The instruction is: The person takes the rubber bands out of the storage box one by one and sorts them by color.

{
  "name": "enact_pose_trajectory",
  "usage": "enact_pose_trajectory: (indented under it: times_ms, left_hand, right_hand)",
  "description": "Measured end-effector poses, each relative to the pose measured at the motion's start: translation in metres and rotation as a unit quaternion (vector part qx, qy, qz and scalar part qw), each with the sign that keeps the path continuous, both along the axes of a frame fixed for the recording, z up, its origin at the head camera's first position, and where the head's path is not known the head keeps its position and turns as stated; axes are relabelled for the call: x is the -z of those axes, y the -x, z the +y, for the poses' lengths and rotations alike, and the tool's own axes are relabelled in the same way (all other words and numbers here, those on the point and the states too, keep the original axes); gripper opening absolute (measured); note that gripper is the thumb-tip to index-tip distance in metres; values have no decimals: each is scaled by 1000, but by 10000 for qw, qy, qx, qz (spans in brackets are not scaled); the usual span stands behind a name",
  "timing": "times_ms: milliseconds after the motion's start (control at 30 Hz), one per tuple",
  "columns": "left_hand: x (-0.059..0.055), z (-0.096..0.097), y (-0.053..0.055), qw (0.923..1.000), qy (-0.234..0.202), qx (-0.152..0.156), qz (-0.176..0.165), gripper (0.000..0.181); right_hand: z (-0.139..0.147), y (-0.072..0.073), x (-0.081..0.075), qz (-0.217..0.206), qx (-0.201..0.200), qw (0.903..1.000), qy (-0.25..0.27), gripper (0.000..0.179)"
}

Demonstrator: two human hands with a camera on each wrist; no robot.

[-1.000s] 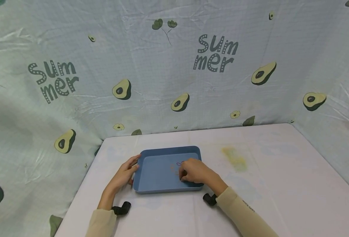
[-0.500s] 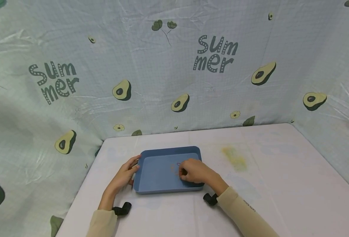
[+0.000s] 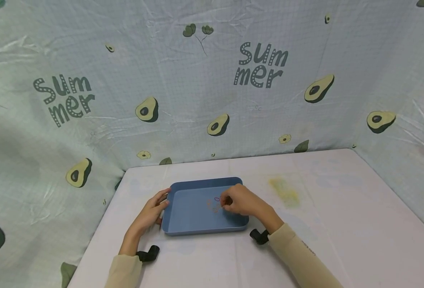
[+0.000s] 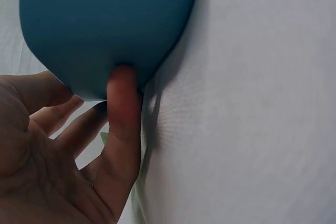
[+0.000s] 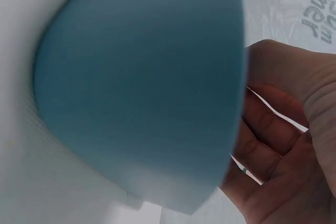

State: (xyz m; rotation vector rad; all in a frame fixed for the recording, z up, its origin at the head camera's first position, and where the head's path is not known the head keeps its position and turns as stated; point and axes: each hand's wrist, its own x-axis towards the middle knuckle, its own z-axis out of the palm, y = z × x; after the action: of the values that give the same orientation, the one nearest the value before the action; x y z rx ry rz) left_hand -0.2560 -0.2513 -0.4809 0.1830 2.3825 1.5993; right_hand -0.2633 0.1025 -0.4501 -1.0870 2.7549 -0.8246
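A shallow blue tray (image 3: 188,212) rests on the white-covered table. At its left edge my left hand (image 3: 148,216) grips the wall; in the left wrist view one finger (image 4: 123,108) presses the outside while the thumb reaches over the rim. My right hand (image 3: 245,202) is bent over the tray's right half, thumb and fingers curled together close above the bottom. I cannot tell whether a small thing is between its fingertips, which the tray wall hides in the right wrist view. Beside them lie a thin dark-pink loop (image 3: 217,199) and faint orange loops (image 3: 215,209).
Black wrist-camera mounts (image 3: 148,254) sit under both cuffs. The table (image 3: 323,224) extends well to the right of the tray, with a yellow-green stain (image 3: 284,192) on its cloth. A hanging cloth (image 3: 183,80) printed with avocados closes off the back and sides.
My right hand has lifted slightly and shifted up and to the right, uncovering more of the faint loops. The left hand and the tray stay in place.
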Motion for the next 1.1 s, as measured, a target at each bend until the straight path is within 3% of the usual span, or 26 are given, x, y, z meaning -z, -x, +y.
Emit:
enact_pose_trajectory:
  times_ms: [433, 1100]
  left_hand:
    - [0, 1, 0, 9999, 113, -32, 56, 54]
    - [-1, 2, -2, 9999, 131, -95, 51, 53]
  right_hand:
    - [17, 4, -8, -66, 248, 9987, 446, 6]
    - [48, 9, -20, -39, 1078, 9918, 680, 12]
